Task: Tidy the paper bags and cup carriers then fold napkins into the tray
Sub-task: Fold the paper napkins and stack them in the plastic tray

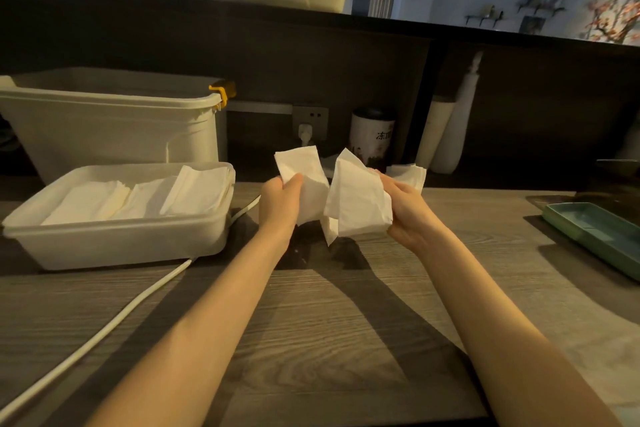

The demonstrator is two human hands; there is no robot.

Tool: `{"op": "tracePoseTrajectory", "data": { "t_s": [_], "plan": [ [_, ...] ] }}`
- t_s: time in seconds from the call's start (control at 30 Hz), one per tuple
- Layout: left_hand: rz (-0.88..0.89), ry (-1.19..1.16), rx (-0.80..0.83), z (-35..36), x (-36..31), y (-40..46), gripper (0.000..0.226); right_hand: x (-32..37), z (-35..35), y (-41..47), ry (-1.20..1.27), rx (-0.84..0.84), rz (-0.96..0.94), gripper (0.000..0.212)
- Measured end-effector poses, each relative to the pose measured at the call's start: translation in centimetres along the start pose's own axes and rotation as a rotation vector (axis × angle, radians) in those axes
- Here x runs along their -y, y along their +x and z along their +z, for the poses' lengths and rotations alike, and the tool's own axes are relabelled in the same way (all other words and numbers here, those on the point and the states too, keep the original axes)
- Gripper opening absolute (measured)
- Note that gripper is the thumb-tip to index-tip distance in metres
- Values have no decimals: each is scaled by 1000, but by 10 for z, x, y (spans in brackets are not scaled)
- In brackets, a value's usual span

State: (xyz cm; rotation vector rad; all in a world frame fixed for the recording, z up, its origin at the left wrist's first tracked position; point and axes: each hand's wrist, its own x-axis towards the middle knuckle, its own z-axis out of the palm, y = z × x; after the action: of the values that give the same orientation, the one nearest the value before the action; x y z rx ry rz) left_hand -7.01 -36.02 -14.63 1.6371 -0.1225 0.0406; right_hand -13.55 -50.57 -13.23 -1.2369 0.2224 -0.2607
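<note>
We stand at a wooden counter point(346, 305) with the white tray point(114, 239) to our left, its long axis running left to right and folded napkins already lying in it. Bare counter lies between its near-right rim and our hands; only a white cable point(104, 329) crosses there. Our left hand point(280, 199), nearer the tray, grips one side of a white napkin point(356, 199) held above the counter; our right hand point(405, 208) grips the other.

Soft matt white paper napkins point(356, 198); translucent smooth plastic tray point(114, 239); grained matt wood table point(329, 322); glossy green dish point(595, 236)
</note>
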Motion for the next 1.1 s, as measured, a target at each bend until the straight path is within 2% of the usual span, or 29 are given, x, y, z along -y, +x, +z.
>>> {"op": "tracePoseTrajectory", "data": {
  "t_s": [0.07, 0.27, 0.37, 0.53, 0.7, 0.8, 0.9, 1.0, 1.1],
  "plan": [
    [1, 16, 43, 1, -3, -2, 33, 1, 1, 0, -4, 25, -26, 30],
    [-58, 6, 231, 3, -13, -10, 32, 3, -2, 2, -31, -16, -92, 15],
    [-84, -58, 319, 3, -14, -13, 25, 1, -1, 2, -154, -26, -130, 17],
    [-84, -103, 428, 6, -12, -15, 28, -6, 1, 4, -320, -86, -217, 10],
    [-186, -146, 473, 6, -10, -15, 38, -9, -3, 8, -432, -133, -288, 13],
    [-159, -97, 488, 7, -10, -15, 36, -13, -2, 9, -528, -157, -343, 17],
    [-145, -75, 461, 7, -9, -17, 34, -13, 1, 9, -553, -204, -312, 25],
    [-174, -103, 380, 7, -8, -16, 35, -12, -1, 7, -573, -146, -216, 42],
    [-226, -164, 302, 7, -9, -14, 37, -14, -5, 5, -660, -54, -176, 45]
  ]
}}
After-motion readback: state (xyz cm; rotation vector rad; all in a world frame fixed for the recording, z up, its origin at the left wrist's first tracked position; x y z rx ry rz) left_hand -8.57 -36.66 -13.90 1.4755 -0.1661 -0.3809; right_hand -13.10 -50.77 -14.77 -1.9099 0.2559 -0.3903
